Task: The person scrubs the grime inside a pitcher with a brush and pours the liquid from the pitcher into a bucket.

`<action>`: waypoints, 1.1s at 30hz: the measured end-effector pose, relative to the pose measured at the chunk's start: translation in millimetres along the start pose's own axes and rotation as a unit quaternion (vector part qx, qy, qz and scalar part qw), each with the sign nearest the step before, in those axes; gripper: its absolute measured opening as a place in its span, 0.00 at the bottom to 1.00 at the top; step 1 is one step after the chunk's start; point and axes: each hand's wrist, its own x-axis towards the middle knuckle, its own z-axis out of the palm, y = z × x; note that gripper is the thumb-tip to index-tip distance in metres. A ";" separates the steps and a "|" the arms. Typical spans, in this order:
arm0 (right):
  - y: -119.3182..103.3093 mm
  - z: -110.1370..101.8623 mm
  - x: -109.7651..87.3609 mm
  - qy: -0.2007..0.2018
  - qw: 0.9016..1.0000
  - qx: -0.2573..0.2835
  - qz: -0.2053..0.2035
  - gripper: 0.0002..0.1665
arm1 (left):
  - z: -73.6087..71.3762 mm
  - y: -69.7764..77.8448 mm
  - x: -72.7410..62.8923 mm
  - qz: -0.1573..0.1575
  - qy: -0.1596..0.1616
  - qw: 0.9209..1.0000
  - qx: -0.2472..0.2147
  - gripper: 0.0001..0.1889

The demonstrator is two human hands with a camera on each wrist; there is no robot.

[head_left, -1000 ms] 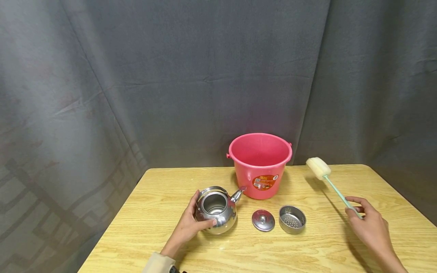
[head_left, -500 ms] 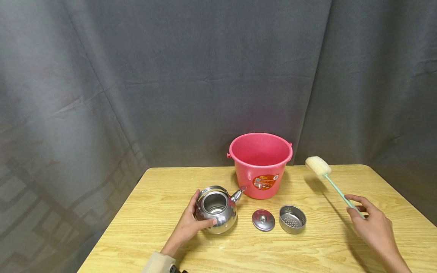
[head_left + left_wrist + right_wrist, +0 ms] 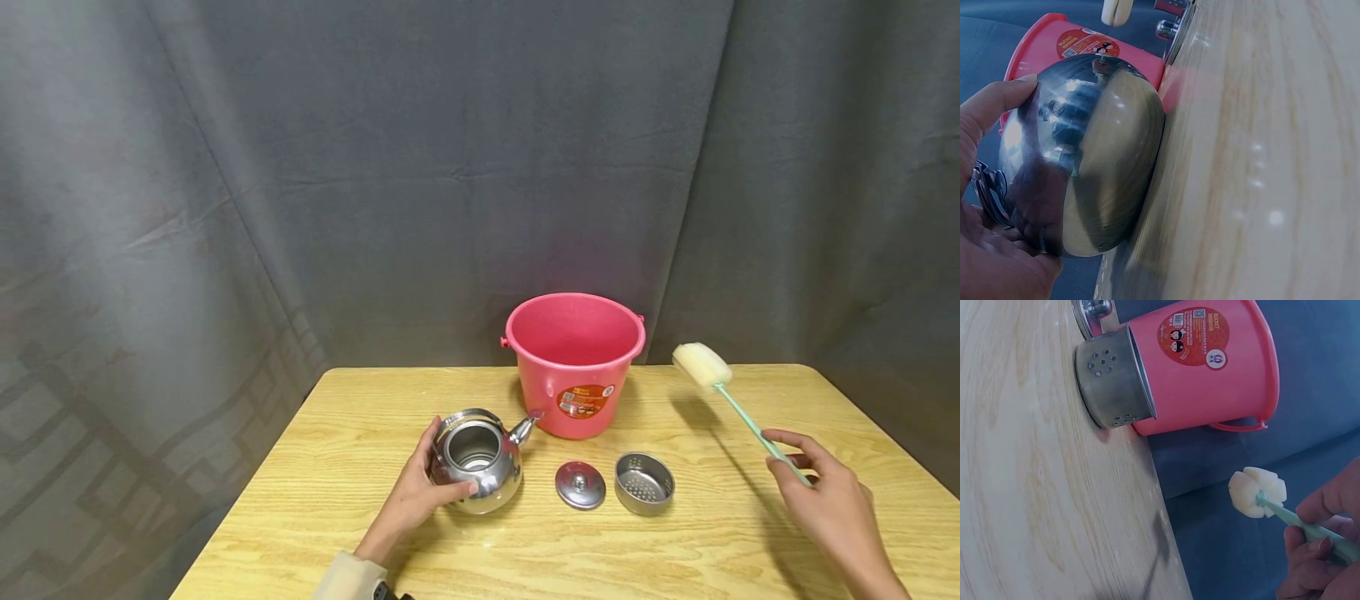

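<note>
A shiny steel teapot (image 3: pixel 487 475) stands without its lid on the table, its spout toward the bucket. My left hand (image 3: pixel 416 492) grips its left side, thumb on the front and fingers round the handle side, as the left wrist view (image 3: pixel 1085 156) also shows the teapot's rounded body. At the right, my right hand (image 3: pixel 828 500) pinches the mint-green handle of a sponge brush (image 3: pixel 746 417). The brush's cream sponge head (image 3: pixel 1257 492) is held up above the table. Between the hands lie a round steel lid (image 3: pixel 580 486) and a perforated steel strainer (image 3: pixel 644 484).
A pink bucket (image 3: pixel 573 379) with a red label stands behind the lid, near the table's back edge. The wood-grain table (image 3: pixel 585 558) runs under everything. A grey curtain (image 3: pixel 450 167) hangs behind and along the sides.
My right hand has shifted slightly to the right with the sponge brush in its fingers. The left hand keeps its grip on the teapot, which has stayed in place.
</note>
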 end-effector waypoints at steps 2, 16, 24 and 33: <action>-0.2 -1.2 -1.5 0.008 1.000 0.000 -0.009 0.20 | -0.4 0.2 0.0 0.000 -0.001 1.000 0.000 0.58; -6.5 -13.1 -4.1 0.015 1.000 -0.012 -0.017 0.20 | 0.0 0.3 0.0 0.001 0.000 1.000 -0.002 0.58; -12.6 -21.2 -11.3 0.029 0.999 -0.003 -0.046 0.18 | 0.0 0.8 0.0 -0.003 0.001 1.000 -0.001 0.58; -17.8 -28.1 -15.1 0.044 0.997 0.004 -0.070 0.17 | 0.0 0.9 0.3 0.000 0.000 1.000 0.002 0.58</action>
